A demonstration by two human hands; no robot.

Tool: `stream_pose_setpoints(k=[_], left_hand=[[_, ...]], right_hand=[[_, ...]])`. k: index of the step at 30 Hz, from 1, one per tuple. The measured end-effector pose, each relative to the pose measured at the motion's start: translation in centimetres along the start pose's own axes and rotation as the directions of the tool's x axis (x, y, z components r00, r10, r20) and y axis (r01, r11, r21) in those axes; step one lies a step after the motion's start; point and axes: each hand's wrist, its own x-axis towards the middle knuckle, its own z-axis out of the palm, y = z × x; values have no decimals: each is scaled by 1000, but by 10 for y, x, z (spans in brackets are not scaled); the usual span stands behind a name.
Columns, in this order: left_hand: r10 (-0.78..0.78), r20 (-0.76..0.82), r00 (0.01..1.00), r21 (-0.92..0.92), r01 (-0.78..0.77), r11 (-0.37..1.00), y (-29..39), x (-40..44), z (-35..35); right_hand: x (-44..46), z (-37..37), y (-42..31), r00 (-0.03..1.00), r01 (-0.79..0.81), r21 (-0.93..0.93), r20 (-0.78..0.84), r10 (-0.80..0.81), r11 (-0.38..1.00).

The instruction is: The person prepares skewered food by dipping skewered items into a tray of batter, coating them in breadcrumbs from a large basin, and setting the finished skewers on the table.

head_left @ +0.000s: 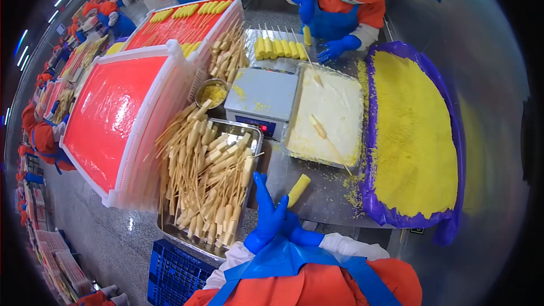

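My left hand, in a blue glove, has its fingers stretched out and apart. Close against it, partly hidden behind it, my right hand is closed, also gloved in blue. A yellow crumb-coated food skewer rises from between the hands; its stick is hidden, and it appears to be in my right hand. To the left, a metal tray holds many uncoated food skewers. Ahead stands a tray of pale batter with two skewers lying in it. Yellow crumbs fill a purple-lined container on the right.
A scale stands beside a metal bowl of crumbs. Coated skewers lie in a row behind it. Across the table a co-worker holds a coated skewer. Stacked white-rimmed red trays rise at left; a blue crate is below.
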Motion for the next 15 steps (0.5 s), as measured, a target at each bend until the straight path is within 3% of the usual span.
stream_pose_setpoints(k=[1,2,3,4,5,6,7,8,9,10,12,15], left_hand=[[69,20,997,92,-70,993,10,6,-16],[82,34,996,33,-83,996,12,16,-32],[150,93,984,246,-168,955,25,30,-53],[202,162,966,437,-254,863,39,48,-74],[253,160,954,588,-298,752,47,72,-95],[296,130,946,743,-290,602,58,96,-116],[436,125,891,840,-329,432,41,126,-140],[497,100,862,832,-347,434,35,156,-162],[432,49,900,849,-266,458,26,181,-177],[419,69,905,925,-216,314,-1,207,-195],[231,86,969,973,-132,187,-20,249,-204],[203,19,979,995,-39,95,-93,305,-200]], right_hand=[[4,9,-6,1000,3,3,6,-3,1000],[10,15,-12,996,-41,2,75,41,999],[14,21,-19,986,-84,-7,143,84,996],[30,29,-13,912,-313,38,293,288,949],[35,19,-20,912,-307,26,294,287,951],[40,2,-29,910,-126,-151,377,175,980],[40,-17,-35,880,77,-300,469,77,951],[32,-39,-37,926,241,-298,357,-126,924],[23,-64,-45,953,301,-488,187,-238,819],[16,-92,-59,926,302,-670,39,-375,678],[6,-147,-82,857,242,-796,-93,-507,555],[-4,-188,-73,759,152,-842,-236,-607,517]])
